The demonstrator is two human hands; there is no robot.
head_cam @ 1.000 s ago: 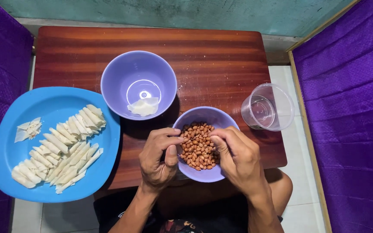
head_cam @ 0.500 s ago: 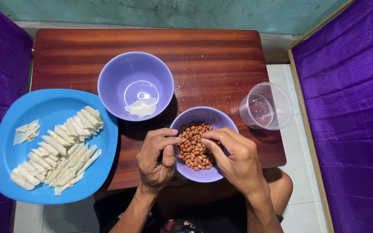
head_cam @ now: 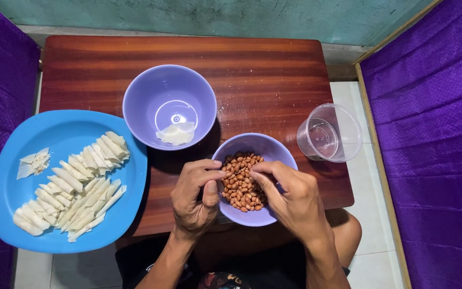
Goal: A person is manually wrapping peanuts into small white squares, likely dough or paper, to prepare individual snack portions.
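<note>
A small purple bowl [head_cam: 279, 147] of brown peanuts [head_cam: 241, 184] sits at the near edge of the wooden table [head_cam: 263, 69]. My left hand [head_cam: 196, 198] rests on the bowl's left rim with its fingers curled, thumb and fingertips pinched together over the peanuts. My right hand [head_cam: 292, 198] reaches in from the right, its fingertips among the peanuts. Whether either hand holds a peanut is hidden by the fingers.
A larger purple bowl [head_cam: 156, 91] with a few pale dough pieces stands behind. A blue plate [head_cam: 54, 128] of several folded pale wrappers overhangs the table's left edge. A clear plastic cup [head_cam: 330, 134] lies at the right edge. Purple fabric lines both sides.
The view has shifted slightly. My right hand's fingers have moved further left into the peanuts, closer to my left hand's fingertips.
</note>
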